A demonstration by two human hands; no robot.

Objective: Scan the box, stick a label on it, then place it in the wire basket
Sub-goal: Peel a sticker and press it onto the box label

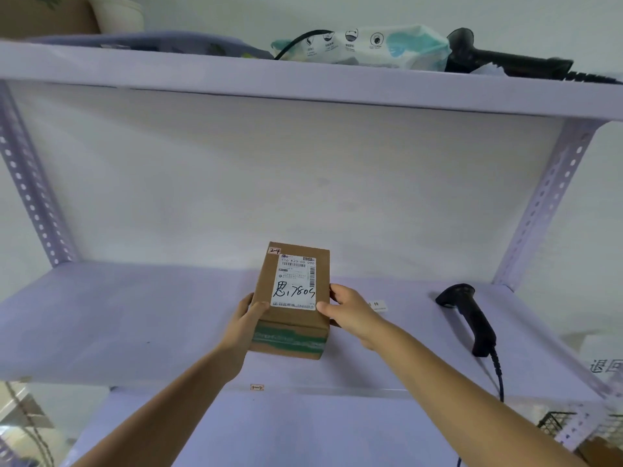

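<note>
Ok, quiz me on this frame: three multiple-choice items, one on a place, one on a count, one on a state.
1. Where does the scanner on the middle shelf lie, relative to the box?
A. right of it
B. left of it
C. on top of it

2. How many hands touch the box?
A. none
B. one
C. two

3. The tape on the box's near end is:
A. red
B. green
C. absent

Answers: 1 A, it lies at the shelf's right end. 2 C, left hand and right hand grip opposite sides. 3 B, a green band shows.
</note>
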